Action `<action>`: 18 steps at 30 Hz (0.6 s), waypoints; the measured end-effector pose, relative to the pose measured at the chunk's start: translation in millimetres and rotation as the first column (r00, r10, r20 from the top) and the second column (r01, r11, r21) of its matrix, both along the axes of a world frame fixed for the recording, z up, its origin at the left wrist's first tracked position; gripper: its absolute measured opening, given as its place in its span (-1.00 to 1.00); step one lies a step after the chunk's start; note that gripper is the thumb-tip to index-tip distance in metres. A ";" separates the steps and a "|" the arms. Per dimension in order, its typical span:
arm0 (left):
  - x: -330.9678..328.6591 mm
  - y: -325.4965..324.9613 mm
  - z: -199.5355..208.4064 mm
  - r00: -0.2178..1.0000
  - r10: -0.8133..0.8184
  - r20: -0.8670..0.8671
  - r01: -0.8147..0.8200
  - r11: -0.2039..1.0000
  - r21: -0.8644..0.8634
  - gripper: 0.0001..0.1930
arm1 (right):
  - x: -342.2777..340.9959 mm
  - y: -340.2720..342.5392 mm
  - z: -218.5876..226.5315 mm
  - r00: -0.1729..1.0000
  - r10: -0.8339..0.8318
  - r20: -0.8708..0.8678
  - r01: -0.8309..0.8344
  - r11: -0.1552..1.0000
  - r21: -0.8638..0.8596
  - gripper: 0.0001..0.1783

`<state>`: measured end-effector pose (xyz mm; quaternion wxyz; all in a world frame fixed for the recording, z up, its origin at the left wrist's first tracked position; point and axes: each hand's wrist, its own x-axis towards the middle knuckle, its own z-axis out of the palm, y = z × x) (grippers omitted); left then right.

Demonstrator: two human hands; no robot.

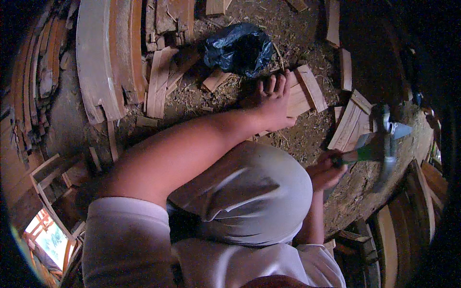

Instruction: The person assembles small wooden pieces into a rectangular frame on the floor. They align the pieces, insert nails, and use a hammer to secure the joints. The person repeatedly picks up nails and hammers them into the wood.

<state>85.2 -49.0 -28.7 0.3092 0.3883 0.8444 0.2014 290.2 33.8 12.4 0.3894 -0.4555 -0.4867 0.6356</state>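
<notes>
My left hand (274, 103) reaches across past my raised knee. It lies over a short, pale wooden board (298, 98), its fingers on the far side and its thumb on the near side. A narrow wooden strip (312, 89) lies along the board's right end. Beside the knee, my right hand (329, 170) is closed round the dark and green handle of a hammer (388, 149). The hammer's metal head is raised to the right and smeared by motion. What lies beneath my left palm is hidden.
A black plastic bag (237, 48) sits on the dirt floor beyond my left hand. Long planks (103, 57) stand at the far left. Wood offcuts (353, 120) lie near the hammer, on chip-strewn ground. More timber (386, 240) stands at the lower right.
</notes>
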 end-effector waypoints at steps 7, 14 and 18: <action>1.6 -2.0 -8.8 1.000 0.004 -0.028 -0.004 1.000 0.010 0.37 | -6.6 3.2 17.5 0.460 -0.012 0.888 -0.661 0.663 0.351 -0.60; -2.0 0.7 6.6 0.998 -0.040 0.039 0.041 0.999 -0.028 0.36 | -16.8 9.2 3.9 0.172 0.071 0.982 -0.727 0.682 0.079 -0.61; -5.0 -2.9 0.5 1.000 -0.015 0.021 0.014 0.999 0.040 0.37 | 20.4 5.6 -9.4 0.945 0.182 0.273 -0.255 0.931 0.261 -0.57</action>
